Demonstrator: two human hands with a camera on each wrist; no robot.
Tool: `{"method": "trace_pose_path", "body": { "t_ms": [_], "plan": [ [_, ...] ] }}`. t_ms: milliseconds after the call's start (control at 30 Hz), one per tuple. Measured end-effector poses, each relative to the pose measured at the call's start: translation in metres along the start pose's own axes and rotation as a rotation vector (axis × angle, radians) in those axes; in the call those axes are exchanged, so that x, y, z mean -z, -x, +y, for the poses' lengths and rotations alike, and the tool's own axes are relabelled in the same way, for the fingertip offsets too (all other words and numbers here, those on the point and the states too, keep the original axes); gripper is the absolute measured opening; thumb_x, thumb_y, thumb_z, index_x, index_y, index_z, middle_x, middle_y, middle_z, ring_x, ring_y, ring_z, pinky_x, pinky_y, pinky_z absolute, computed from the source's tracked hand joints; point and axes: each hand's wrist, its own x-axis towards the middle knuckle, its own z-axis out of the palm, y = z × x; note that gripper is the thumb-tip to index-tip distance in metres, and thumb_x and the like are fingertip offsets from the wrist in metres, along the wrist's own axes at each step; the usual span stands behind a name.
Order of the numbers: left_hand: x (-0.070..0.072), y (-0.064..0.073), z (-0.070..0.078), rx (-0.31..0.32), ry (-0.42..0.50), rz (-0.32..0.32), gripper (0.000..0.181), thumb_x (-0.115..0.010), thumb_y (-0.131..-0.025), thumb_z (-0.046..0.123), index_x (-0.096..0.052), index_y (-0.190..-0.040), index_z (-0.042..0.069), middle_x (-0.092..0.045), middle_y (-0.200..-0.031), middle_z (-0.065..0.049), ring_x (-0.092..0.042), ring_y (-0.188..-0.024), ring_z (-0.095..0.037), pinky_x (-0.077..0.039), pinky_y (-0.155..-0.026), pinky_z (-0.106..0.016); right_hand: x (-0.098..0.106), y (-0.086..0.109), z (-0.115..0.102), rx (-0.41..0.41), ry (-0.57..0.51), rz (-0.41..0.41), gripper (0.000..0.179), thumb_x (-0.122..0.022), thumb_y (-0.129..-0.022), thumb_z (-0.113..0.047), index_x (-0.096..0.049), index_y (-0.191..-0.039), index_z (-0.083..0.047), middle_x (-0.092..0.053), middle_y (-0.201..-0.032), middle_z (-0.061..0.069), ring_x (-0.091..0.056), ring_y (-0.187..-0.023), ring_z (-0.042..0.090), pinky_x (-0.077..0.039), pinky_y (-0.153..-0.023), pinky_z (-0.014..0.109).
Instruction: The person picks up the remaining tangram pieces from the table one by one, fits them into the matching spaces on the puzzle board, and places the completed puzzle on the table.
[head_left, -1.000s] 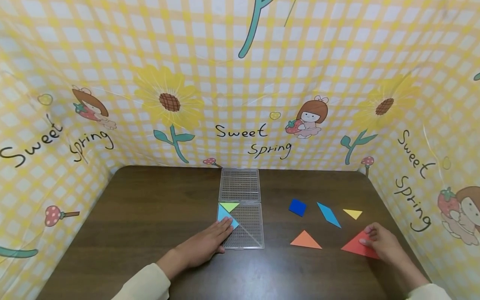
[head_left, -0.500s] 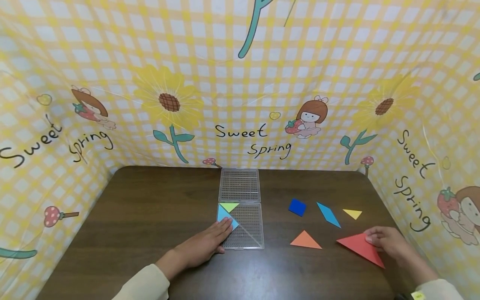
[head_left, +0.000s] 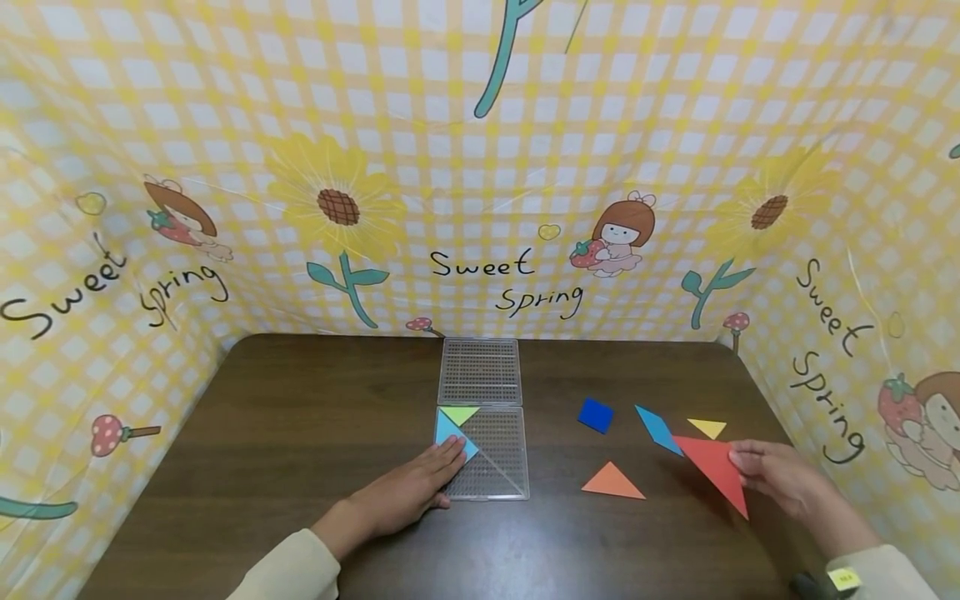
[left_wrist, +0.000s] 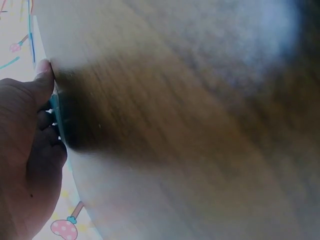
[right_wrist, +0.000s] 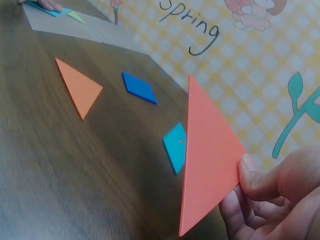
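Observation:
My right hand [head_left: 783,482] pinches a large red triangle tangram piece [head_left: 720,471] by one corner, thumb on its near face in the right wrist view. The piece is lifted off the table and tilted. My left hand [head_left: 408,493] lies with extended fingers on a light blue triangle [head_left: 450,429], which sits along the left side of a clear plastic tray [head_left: 501,475]. Part of that triangle is hidden under the fingers. Beside it, at the tray's top left corner, is a small green triangle [head_left: 461,413]. The left wrist view shows the left hand [left_wrist: 30,135] edge-on.
Right of the tray lie a dark blue square [head_left: 595,416], a light blue parallelogram [head_left: 654,427], a small yellow triangle [head_left: 707,427] and an orange triangle [head_left: 613,483]. Behind the tray is its second clear half [head_left: 480,371]. A checked cloth [head_left: 480,183] surrounds the dark wooden table [head_left: 315,400].
My right hand has picked the red triangle up off the table, turned it and raised it, so it now overlaps the parallelogram's tip in the head view. The left hand has stayed put.

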Motion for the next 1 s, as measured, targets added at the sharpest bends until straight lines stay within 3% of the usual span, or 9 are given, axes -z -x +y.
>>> {"method": "trace_pose_path", "body": {
  "t_ms": [300,467,767,1000],
  "plan": [
    [-0.001,0.000,0.001,-0.039,-0.023,0.041,0.063,-0.051,-0.108,0.030,-0.034,-0.156,-0.006,-0.025,-0.168,-0.023,-0.026,-0.155,-0.040,-0.030,-0.122,-0.056,-0.014,-0.002,-0.018,0.050,-0.010,0.018,0.038,-0.057,-0.104,-0.009,-0.051,-0.128,0.020,-0.063,-0.095,-0.010,-0.063,-0.083,0.003,-0.058,-0.078,0.022],
    [0.000,-0.001,0.001,-0.031,-0.018,0.030,0.063,-0.051,-0.108,0.029,-0.033,-0.157,-0.006,-0.024,-0.168,-0.023,-0.024,-0.156,-0.039,-0.029,-0.122,-0.056,-0.021,-0.003,-0.030,0.043,-0.003,0.022,0.037,-0.059,-0.103,-0.012,-0.054,-0.127,0.016,-0.065,-0.093,-0.006,-0.064,-0.082,0.008,-0.058,-0.077,0.023],
    [0.001,-0.003,0.001,0.000,-0.013,-0.007,0.063,-0.051,-0.108,0.030,-0.032,-0.158,-0.004,-0.021,-0.170,-0.020,-0.021,-0.158,-0.035,-0.027,-0.125,-0.053,-0.027,-0.006,-0.045,0.062,-0.004,0.009,0.045,-0.058,-0.104,-0.011,-0.046,-0.135,0.020,-0.065,-0.094,-0.008,-0.063,-0.082,0.006,-0.058,-0.076,0.022],
    [0.001,-0.002,0.001,-0.007,-0.013,-0.002,0.064,-0.052,-0.108,0.030,-0.032,-0.158,-0.004,-0.021,-0.170,-0.020,-0.022,-0.158,-0.035,-0.027,-0.124,-0.053,-0.035,-0.009,-0.057,0.033,0.023,0.027,0.053,-0.059,-0.104,-0.015,-0.041,-0.141,0.018,-0.064,-0.098,-0.005,-0.062,-0.083,0.008,-0.057,-0.076,0.023]
  ]
}}
